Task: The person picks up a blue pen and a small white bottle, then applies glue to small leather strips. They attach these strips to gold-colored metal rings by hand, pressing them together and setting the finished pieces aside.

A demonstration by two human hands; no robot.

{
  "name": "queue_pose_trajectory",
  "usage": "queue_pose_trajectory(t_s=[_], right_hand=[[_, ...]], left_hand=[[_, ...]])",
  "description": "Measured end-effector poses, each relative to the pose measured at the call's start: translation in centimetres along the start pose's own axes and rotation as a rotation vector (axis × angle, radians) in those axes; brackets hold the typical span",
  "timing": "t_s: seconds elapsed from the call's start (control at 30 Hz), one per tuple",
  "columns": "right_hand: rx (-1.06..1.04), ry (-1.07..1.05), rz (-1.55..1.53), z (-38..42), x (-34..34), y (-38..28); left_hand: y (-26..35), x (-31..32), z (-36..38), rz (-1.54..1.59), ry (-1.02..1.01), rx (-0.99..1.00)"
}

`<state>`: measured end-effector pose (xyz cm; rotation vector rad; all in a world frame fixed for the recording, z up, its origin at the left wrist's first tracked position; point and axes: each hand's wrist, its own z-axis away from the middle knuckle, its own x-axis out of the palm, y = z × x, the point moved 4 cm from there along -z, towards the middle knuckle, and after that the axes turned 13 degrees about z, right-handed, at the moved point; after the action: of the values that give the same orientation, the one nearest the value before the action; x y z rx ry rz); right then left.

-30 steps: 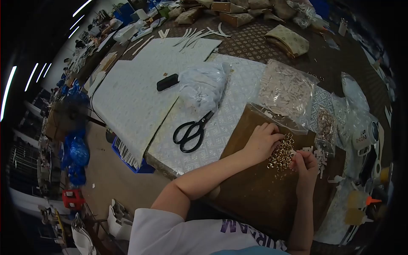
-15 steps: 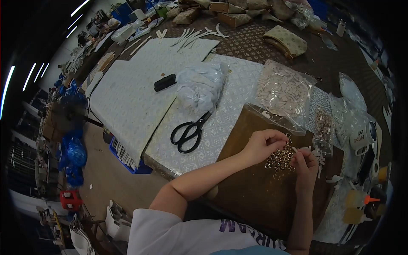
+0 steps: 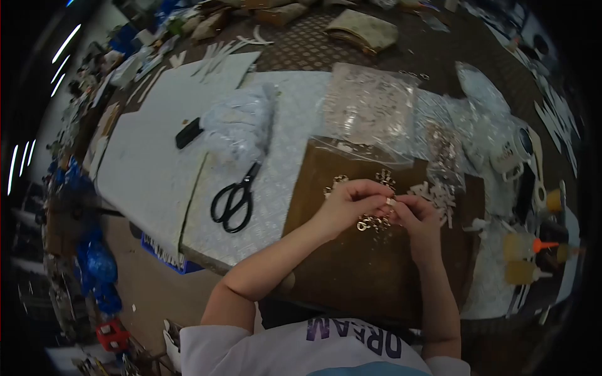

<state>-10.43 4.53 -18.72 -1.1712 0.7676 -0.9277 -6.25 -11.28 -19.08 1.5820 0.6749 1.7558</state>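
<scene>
Over a brown board (image 3: pixel 351 269), my left hand (image 3: pixel 359 203) and my right hand (image 3: pixel 415 216) meet at the fingertips. Between them is a small light-coloured piece (image 3: pixel 390 201), which both hands pinch, with some metal hardware close by. Small gold metal rings or clasps (image 3: pixel 374 223) lie under and around my hands, partly covered by them. A heap of short white strips (image 3: pixel 436 197) sits just beyond my right hand. Behind my hands lies a clear bag of pale pieces (image 3: pixel 370 106), and to its right a smaller bag of metal parts (image 3: pixel 444 147).
Black-handled scissors (image 3: pixel 233 203) lie left of the board, below a white plastic bag (image 3: pixel 238 122) and a black object (image 3: pixel 189 133). On the right stand a white mug (image 3: pixel 509 150) and glue bottles (image 3: pixel 522 247). A patterned pouch (image 3: pixel 362 31) lies at the back.
My hands have come together at the fingertips, where before they were apart over the metal pile. The view has shifted, so the table's objects appear further left and higher.
</scene>
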Motion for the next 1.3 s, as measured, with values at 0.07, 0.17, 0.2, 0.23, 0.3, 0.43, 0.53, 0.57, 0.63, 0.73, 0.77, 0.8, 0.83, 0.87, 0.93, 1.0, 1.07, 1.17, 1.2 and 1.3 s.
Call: queue_pose_trajectory(t_s=[0.07, 0.17, 0.2, 0.23, 0.3, 0.43, 0.53, 0.57, 0.63, 0.73, 0.77, 0.8, 0.83, 0.87, 0.93, 1.0, 1.07, 1.17, 1.2, 1.3], right_hand=[[-0.010, -0.003, 0.008, -0.2, -0.3, 0.4], [0.049, -0.063, -0.060, -0.1, -0.4, 0.4], [0.066, -0.107, -0.102, -0.1, -0.4, 0.5], [0.060, -0.117, -0.122, -0.1, -0.4, 0.5], [0.045, -0.154, -0.165, -0.1, -0.3, 0.5], [-0.024, -0.152, -0.143, -0.2, -0.3, 0.4], [-0.092, -0.099, -0.039, 0.0, -0.3, -0.1], [-0.135, -0.074, 0.036, 0.1, -0.2, -0.4], [-0.198, -0.053, 0.143, 0.3, -0.1, -0.9], [-0.234, -0.047, 0.227, 0.3, 0.0, -1.0], [-0.231, -0.038, 0.247, 0.3, 0.0, -0.9], [-0.227, -0.028, 0.268, 0.3, -0.1, -0.8], [-0.219, -0.027, 0.272, 0.3, -0.1, -0.8], [-0.212, -0.026, 0.276, 0.3, -0.1, -0.7], [-0.189, -0.029, 0.235, 0.3, -0.1, -0.5], [-0.158, -0.035, 0.148, 0.1, -0.2, -0.1], [-0.161, -0.024, 0.161, 0.1, -0.2, -0.2], [-0.198, -0.009, 0.205, 0.1, -0.3, -0.2], [-0.215, -0.003, 0.223, 0.2, -0.3, -0.2], [-0.290, -0.006, 0.358, 0.4, -0.4, -1.0]], left_hand=[[0.0, 0.1, 0.0, -0.013, 0.007, -0.028], [0.0, 0.3, 0.1, -0.035, 0.024, -0.062], [-0.2, 0.2, 0.1, -0.017, 0.020, -0.092], [-0.3, 0.1, 0.0, -0.015, 0.011, -0.108], [-0.4, 0.0, 0.1, -0.016, 0.009, -0.130], [-0.4, 0.1, 0.1, 0.016, 0.026, -0.145], [-0.3, 0.1, 0.0, -0.016, 0.050, -0.107], [-0.3, -0.1, -0.1, -0.054, 0.061, -0.072], [-0.1, -0.1, -0.1, -0.148, 0.082, -0.012], [0.2, 0.3, 0.2, -0.253, 0.109, 0.047], [0.1, 0.5, 0.2, -0.246, 0.115, 0.059], [0.0, 0.6, 0.2, -0.237, 0.121, 0.070], [-0.1, 0.7, 0.2, -0.214, 0.121, 0.058], [-0.1, 0.8, 0.2, -0.191, 0.122, 0.047], [-0.3, 0.7, 0.2, -0.152, 0.117, 0.019], [-0.4, 0.5, 0.2, -0.120, 0.104, -0.013], [-0.4, 0.5, 0.3, -0.125, 0.108, -0.027], [-0.4, 0.5, 0.3, -0.166, 0.104, 0.000], [-0.4, 0.4, 0.3, -0.184, 0.100, 0.015], [-0.4, 0.1, 0.2, -0.148, 0.127, 0.016]])
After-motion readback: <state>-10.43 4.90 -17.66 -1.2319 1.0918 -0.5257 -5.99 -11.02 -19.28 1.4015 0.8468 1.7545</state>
